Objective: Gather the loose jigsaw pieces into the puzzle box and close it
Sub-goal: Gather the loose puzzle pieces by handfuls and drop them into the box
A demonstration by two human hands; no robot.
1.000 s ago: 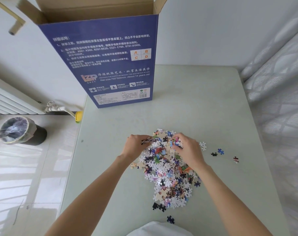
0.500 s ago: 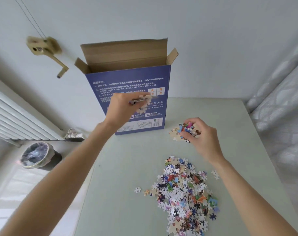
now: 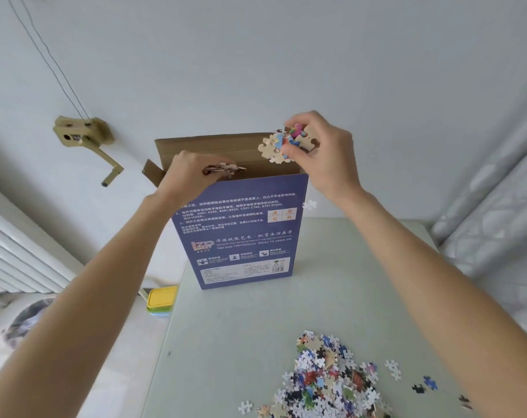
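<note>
The blue puzzle box [image 3: 241, 236] stands upright at the far side of the pale table [image 3: 241, 342], its brown top flaps open. My left hand [image 3: 190, 173] is over the box's opening, shut on a small bunch of jigsaw pieces [image 3: 226, 169]. My right hand [image 3: 322, 155] hovers above the box's right corner, gripping a cluster of pieces [image 3: 283, 144]. One white piece [image 3: 310, 204] is in the air beside the box. A big heap of loose pieces [image 3: 325, 378] lies on the near right of the table.
A few stray pieces [image 3: 422, 384] lie right of the heap. A yellow container [image 3: 162, 297] sits just off the table's left edge. A radiator [image 3: 12, 260] and a bin [image 3: 27, 321] are at left, a wall crank [image 3: 87, 140] behind, curtains [image 3: 491, 206] at right.
Both hands took pieces from the heap and rose to the box top. The left hand went from the box's front to its opening; the right climbed from table height to above the box.
</note>
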